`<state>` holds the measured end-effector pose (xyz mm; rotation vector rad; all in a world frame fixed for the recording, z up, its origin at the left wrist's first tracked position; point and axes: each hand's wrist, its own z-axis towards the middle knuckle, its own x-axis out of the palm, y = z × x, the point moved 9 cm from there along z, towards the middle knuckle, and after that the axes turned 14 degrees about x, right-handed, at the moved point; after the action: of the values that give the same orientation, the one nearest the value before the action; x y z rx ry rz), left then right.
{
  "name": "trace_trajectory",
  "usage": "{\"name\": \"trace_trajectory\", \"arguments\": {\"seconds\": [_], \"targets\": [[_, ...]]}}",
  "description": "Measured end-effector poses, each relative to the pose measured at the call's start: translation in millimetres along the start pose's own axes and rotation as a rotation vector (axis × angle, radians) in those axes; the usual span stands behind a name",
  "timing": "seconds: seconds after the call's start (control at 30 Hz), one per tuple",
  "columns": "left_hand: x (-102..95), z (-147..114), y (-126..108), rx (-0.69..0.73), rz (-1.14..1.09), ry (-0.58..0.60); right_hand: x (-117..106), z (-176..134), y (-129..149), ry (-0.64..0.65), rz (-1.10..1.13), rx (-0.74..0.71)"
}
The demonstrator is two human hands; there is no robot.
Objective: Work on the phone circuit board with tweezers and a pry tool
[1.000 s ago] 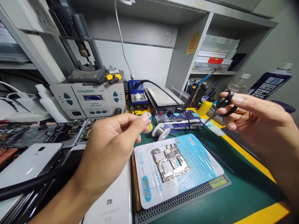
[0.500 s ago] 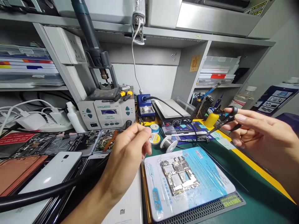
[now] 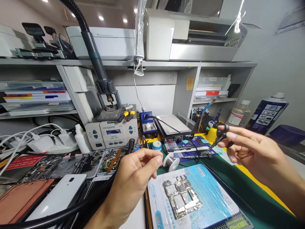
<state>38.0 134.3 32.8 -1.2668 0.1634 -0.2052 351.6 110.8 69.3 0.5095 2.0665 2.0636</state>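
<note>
My left hand [image 3: 135,178] is closed in a pinch, thumb against the bent fingers. Anything between those fingertips is too small or hidden to make out. My right hand [image 3: 259,149] grips small black scissors [image 3: 223,133] by the handle loops, and their blades point down and left. A phone circuit board [image 3: 175,202] lies on a blue and white printed packet [image 3: 214,194] in front of me, below and between both hands. Just right of my left fingertips lies a spool of solder wire [image 3: 171,162]. The board touches neither hand.
A hot air station [image 3: 113,133] and a blue soldering station [image 3: 148,124] stand at the back. Phones and a white back cover [image 3: 59,197] lie left, crossed by a thick black hose [image 3: 71,210]. Bottles and a spray can [image 3: 268,111] stand right. A green mat [image 3: 269,200] covers the bench.
The view has tilted up, so the bench sits lower in the picture. My left hand now covers the yellow tin beside the spool. My right hand still holds the scissors.
</note>
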Motion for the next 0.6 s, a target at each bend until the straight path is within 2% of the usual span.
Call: {"name": "trace_trajectory", "arguments": {"seconds": [0.33, 0.6], "targets": [[3.9, -1.4, 2.7, -0.06, -0.108, 0.006, 1.3, -2.7, -0.2, -0.013, -0.001, 0.005], [9.2, -2.8, -2.3, -0.047, -0.174, 0.039, -0.3, -1.6, -2.3, -0.025, 0.003, 0.028]]}}
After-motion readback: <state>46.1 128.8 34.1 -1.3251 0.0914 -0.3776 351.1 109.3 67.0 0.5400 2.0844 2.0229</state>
